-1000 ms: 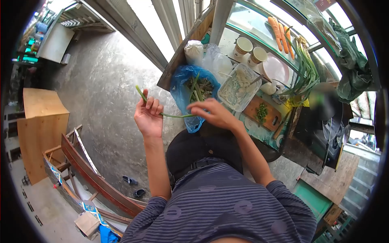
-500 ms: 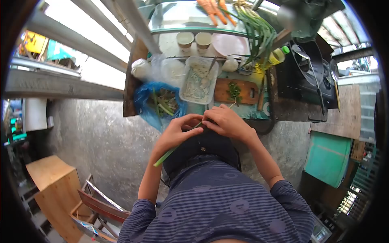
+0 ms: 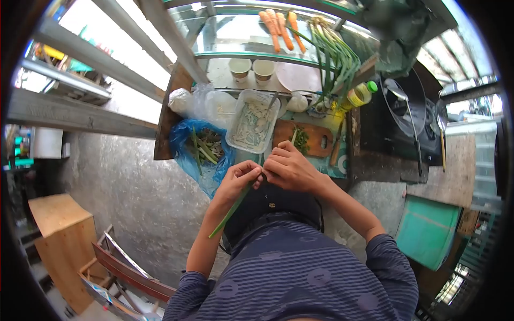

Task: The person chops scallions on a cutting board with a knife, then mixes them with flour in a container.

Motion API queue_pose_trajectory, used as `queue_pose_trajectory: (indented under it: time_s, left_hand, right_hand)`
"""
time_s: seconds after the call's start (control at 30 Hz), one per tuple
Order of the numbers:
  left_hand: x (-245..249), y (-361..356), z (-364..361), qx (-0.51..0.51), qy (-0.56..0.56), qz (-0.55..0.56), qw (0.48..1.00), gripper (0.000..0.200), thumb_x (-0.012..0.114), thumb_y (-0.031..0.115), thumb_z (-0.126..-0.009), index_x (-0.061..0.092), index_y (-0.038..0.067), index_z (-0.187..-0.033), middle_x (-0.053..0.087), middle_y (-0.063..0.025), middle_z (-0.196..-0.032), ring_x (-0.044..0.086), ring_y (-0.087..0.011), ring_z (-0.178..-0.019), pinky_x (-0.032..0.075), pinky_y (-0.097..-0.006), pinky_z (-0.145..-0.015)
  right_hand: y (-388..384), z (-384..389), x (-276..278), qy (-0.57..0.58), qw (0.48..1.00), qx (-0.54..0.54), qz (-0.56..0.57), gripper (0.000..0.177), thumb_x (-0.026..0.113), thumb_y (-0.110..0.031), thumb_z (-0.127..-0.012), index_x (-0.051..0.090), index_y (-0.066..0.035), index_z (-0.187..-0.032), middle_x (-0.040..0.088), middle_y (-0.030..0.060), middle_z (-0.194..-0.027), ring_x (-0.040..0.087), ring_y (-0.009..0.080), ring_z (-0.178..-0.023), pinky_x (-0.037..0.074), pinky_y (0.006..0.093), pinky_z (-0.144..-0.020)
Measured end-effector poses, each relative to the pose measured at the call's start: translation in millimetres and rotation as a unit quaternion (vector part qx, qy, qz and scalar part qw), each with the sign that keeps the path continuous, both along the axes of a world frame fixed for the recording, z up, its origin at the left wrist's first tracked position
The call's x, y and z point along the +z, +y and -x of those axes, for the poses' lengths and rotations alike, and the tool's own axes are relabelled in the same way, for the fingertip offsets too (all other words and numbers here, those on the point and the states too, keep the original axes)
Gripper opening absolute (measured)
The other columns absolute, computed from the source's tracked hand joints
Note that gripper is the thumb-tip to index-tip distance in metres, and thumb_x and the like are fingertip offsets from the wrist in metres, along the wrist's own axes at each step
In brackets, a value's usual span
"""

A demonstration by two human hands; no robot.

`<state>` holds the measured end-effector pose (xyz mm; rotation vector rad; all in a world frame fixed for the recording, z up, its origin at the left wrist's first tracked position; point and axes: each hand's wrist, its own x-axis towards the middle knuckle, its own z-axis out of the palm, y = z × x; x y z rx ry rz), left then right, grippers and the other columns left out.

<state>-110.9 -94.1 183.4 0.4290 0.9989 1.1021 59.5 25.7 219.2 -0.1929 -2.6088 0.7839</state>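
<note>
My left hand (image 3: pixel 239 181) and my right hand (image 3: pixel 286 167) meet over my lap, both pinched on one green onion stalk (image 3: pixel 230 211). The stalk's long end slants down and left past my left wrist. Just ahead of the hands lie a wooden cutting board (image 3: pixel 317 139) with chopped greens (image 3: pixel 300 139) and a clear plastic container (image 3: pixel 251 127) of pale sliced pieces. A blue plastic bag (image 3: pixel 188 157) holding green trimmings sits to the left of the container.
A glass shelf at the back carries carrots (image 3: pixel 278 28) and a bunch of green onions (image 3: pixel 334 53). Two paper cups (image 3: pixel 251 68), a pink plate (image 3: pixel 297 77) and a yellow bottle (image 3: pixel 360 95) stand below it. A dark stove (image 3: pixel 412 123) is at right.
A second ago my left hand held the stalk up and out to the left; it has since come in to join my right hand. The view has tilted slightly.
</note>
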Motion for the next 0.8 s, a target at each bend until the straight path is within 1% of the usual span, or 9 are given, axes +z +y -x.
queue_pose_trajectory:
  time_s: [0.1, 0.2, 0.3, 0.33, 0.43, 0.57, 0.67, 0.77, 0.8]
  left_hand:
    - [-31.2, -22.0, 21.1, 0.182, -0.015, 0.054, 0.982, 0.015, 0.061, 0.019, -0.094, 0.061, 0.006, -0.100, 0.060, -0.0005, -0.081, 0.058, -0.0097, -0.067, 0.046, -0.0220, -0.058]
    - [-37.6, -58.3, 50.5, 0.382, 0.042, 0.115, 0.916, 0.015, 0.062, 0.021, -0.094, 0.062, 0.008, -0.101, 0.060, 0.0012, -0.084, 0.059, -0.0097, -0.070, 0.047, -0.0220, -0.058]
    - [-33.8, -83.7, 66.8, 0.479, 0.021, 0.131, 0.868, 0.018, 0.063, 0.023, -0.093, 0.063, 0.009, -0.104, 0.060, 0.0028, -0.088, 0.058, -0.0093, -0.071, 0.044, -0.0213, -0.056]
    - [-32.1, -90.9, 69.3, 0.496, 0.009, 0.123, 0.860, 0.019, 0.063, 0.023, -0.093, 0.064, 0.009, -0.105, 0.060, 0.0031, -0.088, 0.057, -0.0092, -0.070, 0.043, -0.0212, -0.055]
    - [-32.6, -102.6, 76.8, 0.524, -0.026, 0.084, 0.847, 0.024, 0.065, 0.023, -0.092, 0.064, 0.008, -0.111, 0.059, 0.0036, -0.087, 0.055, -0.0084, -0.070, 0.039, -0.0207, -0.053]
    - [-23.4, -96.5, 84.5, 0.527, -0.037, 0.056, 0.847, 0.029, 0.061, 0.020, -0.094, 0.059, 0.005, -0.119, 0.056, 0.0021, -0.088, 0.051, -0.0075, -0.070, 0.040, -0.0197, -0.053]
    - [-10.3, -74.1, 88.8, 0.527, -0.050, 0.045, 0.847, 0.028, 0.059, 0.019, -0.096, 0.058, 0.005, -0.120, 0.055, 0.0016, -0.088, 0.050, -0.0074, -0.071, 0.041, -0.0201, -0.054]
    - [-15.8, -38.2, 93.0, 0.499, -0.070, -0.010, 0.864, 0.023, 0.059, 0.017, -0.096, 0.061, 0.005, -0.115, 0.058, 0.0025, -0.084, 0.056, -0.0089, -0.072, 0.045, -0.0217, -0.057]
    - [-16.4, -25.8, 93.1, 0.492, -0.069, -0.008, 0.868, 0.023, 0.058, 0.017, -0.096, 0.061, 0.005, -0.115, 0.058, 0.0022, -0.085, 0.057, -0.0089, -0.074, 0.047, -0.0223, -0.059]
  right_hand:
    - [8.7, 19.2, -1.9, 0.044, 0.996, -0.006, 0.076, 0.015, 0.068, -0.012, -0.081, 0.055, -0.007, -0.088, 0.057, 0.0058, -0.081, 0.057, 0.0230, -0.085, 0.042, 0.0384, -0.083]
    - [8.6, 61.7, -3.3, 0.059, 0.979, -0.057, 0.188, 0.011, 0.068, -0.008, -0.082, 0.059, -0.005, -0.087, 0.058, 0.0074, -0.083, 0.058, 0.0258, -0.086, 0.044, 0.0366, -0.079]
    - [-3.0, 120.9, -29.8, 0.061, 0.932, -0.064, 0.352, 0.014, 0.063, -0.010, -0.088, 0.065, -0.002, -0.099, 0.062, 0.0114, -0.084, 0.060, 0.0294, -0.080, 0.047, 0.0336, -0.074]
    - [-6.1, 141.4, -44.0, 0.048, 0.912, -0.067, 0.402, 0.017, 0.063, -0.010, -0.088, 0.065, -0.002, -0.102, 0.063, 0.0122, -0.085, 0.060, 0.0299, -0.079, 0.047, 0.0331, -0.073]
    - [-10.0, 194.1, -92.3, 0.015, 0.918, -0.044, 0.395, 0.023, 0.061, -0.015, -0.090, 0.066, -0.001, -0.107, 0.066, 0.0148, -0.090, 0.061, 0.0314, -0.079, 0.048, 0.0353, -0.075]
    - [1.3, 208.4, -114.1, -0.043, 0.968, -0.042, 0.244, 0.030, 0.061, -0.024, -0.090, 0.066, -0.001, -0.110, 0.068, 0.0154, -0.100, 0.062, 0.0323, -0.094, 0.047, 0.0396, -0.084]
    - [-7.4, 183.6, -81.7, -0.063, 0.946, 0.002, 0.318, 0.034, 0.060, -0.027, -0.091, 0.064, -0.002, -0.114, 0.067, 0.0154, -0.101, 0.061, 0.0326, -0.097, 0.046, 0.0391, -0.085]
    - [-39.6, 138.8, -65.5, -0.064, 0.908, 0.106, 0.400, 0.035, 0.058, -0.031, -0.093, 0.063, -0.002, -0.113, 0.067, 0.0158, -0.100, 0.060, 0.0325, -0.097, 0.046, 0.0388, -0.085]
    - [-46.0, 123.6, -59.2, -0.096, 0.917, 0.097, 0.374, 0.034, 0.058, -0.032, -0.094, 0.064, -0.002, -0.109, 0.068, 0.0144, -0.096, 0.062, 0.0320, -0.091, 0.047, 0.0392, -0.080]
